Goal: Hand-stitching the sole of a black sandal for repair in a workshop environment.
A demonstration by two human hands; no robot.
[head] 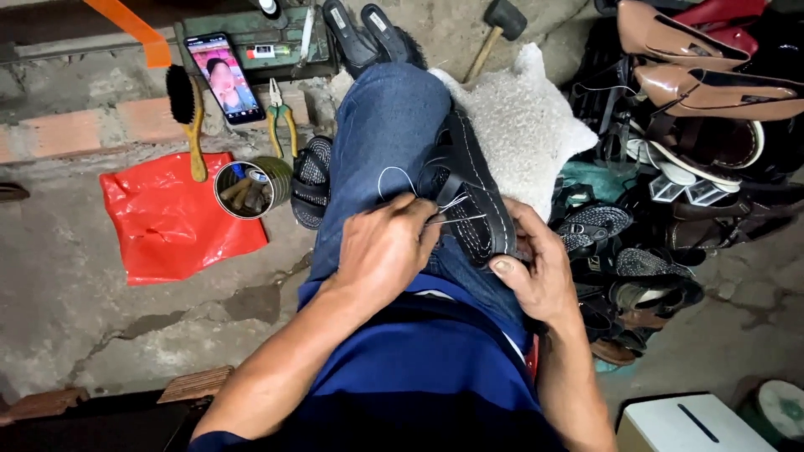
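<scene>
A black sandal [469, 188] with white stitching along its sole edge lies across my jeans-clad knee [381, 134]. My left hand [385, 247] pinches a thin needle with white thread [394, 180] at the sandal's side. A loop of that thread trails over the jeans. My right hand [536, 264] grips the sandal's near end from below, thumb on the sole's edge.
On the concrete floor to the left lie a red plastic bag [167, 222], a tin can of tools [247, 188], a brush [186, 117], green-handled pliers [280, 113], a phone [224, 77] and another black sandal [311, 180]. A hammer [496, 29] and a white fleecy cushion [523, 125] are behind. Piled shoes [695, 109] fill the right; a white box [682, 423] sits near.
</scene>
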